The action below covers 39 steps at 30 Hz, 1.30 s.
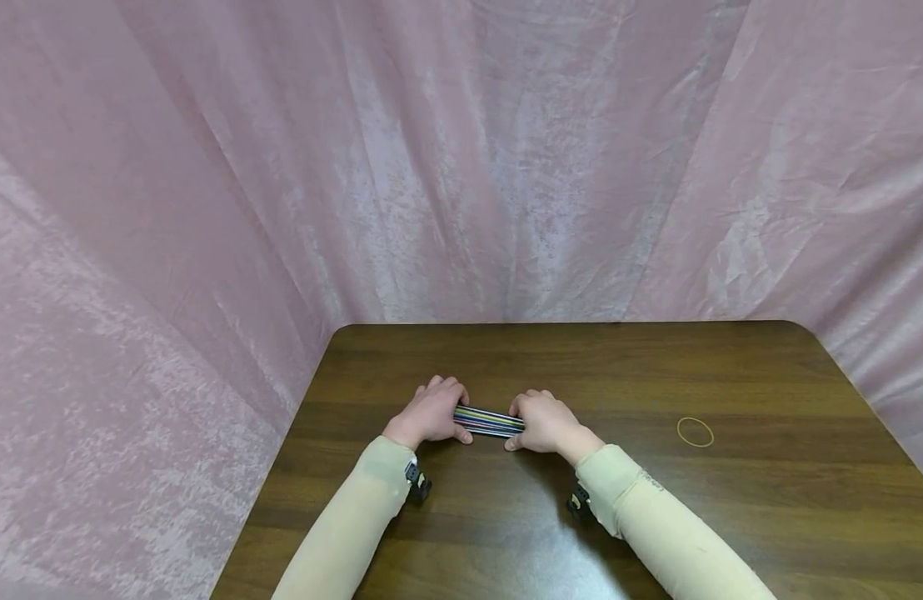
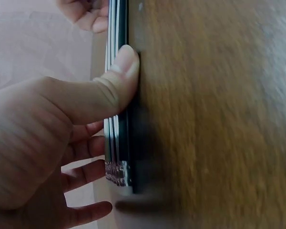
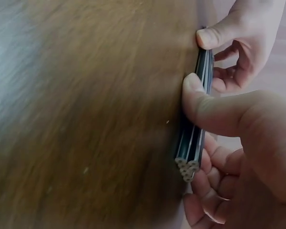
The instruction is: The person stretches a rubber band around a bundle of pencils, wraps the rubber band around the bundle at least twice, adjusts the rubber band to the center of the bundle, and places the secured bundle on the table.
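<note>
A bundle of pencils [image 1: 488, 422], striped in several colours, lies across the table between my two hands. My left hand [image 1: 431, 411] grips its left end, thumb on the near side and fingers on the far side. In the left wrist view, shiny metal eraser ferrules [image 2: 117, 172] line up at that end. My right hand [image 1: 547, 423] holds the right end the same way, thumb in front and fingers behind. The right wrist view shows the flat, unsharpened pencil ends [image 3: 187, 168] packed together. The bundle's middle shows between the hands.
A yellow rubber band [image 1: 700, 446] lies in a loop on the brown wooden table [image 1: 581, 367], right of my right hand. Pink curtains [image 1: 461, 167] hang behind the table's far edge and along its sides. A small dark camera sits on each wrist.
</note>
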{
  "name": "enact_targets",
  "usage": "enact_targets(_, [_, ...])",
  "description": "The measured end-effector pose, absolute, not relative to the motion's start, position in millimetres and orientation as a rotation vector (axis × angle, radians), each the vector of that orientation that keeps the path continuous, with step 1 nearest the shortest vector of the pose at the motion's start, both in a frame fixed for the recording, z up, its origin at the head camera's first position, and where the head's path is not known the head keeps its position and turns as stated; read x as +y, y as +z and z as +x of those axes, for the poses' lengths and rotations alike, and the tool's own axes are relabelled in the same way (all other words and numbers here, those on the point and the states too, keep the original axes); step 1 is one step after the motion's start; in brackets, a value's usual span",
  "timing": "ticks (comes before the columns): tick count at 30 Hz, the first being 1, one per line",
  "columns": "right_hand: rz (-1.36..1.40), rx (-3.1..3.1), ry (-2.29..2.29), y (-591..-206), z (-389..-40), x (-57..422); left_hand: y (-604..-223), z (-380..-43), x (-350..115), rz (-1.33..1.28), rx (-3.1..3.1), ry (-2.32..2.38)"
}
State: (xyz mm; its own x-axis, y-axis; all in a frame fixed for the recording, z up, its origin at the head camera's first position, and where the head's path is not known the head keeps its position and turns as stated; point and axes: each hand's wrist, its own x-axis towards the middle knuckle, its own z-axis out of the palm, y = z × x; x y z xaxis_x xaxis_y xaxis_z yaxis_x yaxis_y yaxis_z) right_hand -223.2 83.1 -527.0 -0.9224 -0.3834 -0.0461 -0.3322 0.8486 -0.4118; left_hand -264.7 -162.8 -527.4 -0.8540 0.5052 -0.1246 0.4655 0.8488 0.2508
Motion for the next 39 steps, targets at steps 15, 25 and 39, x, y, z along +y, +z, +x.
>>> enact_targets(15, [-0.464, 2.908, -0.488, -520, -227, 73, -527, -262, -160, 0.719, 2.859, 0.334])
enact_targets(25, [-0.492, 2.898, -0.457, -525, -226, 74, -522, -257, -158, 0.719, 2.838, 0.258])
enact_targets(39, [-0.655, 2.947, -0.277, -523, -216, 70, -525, -252, -159, 0.857, 2.855, 0.137])
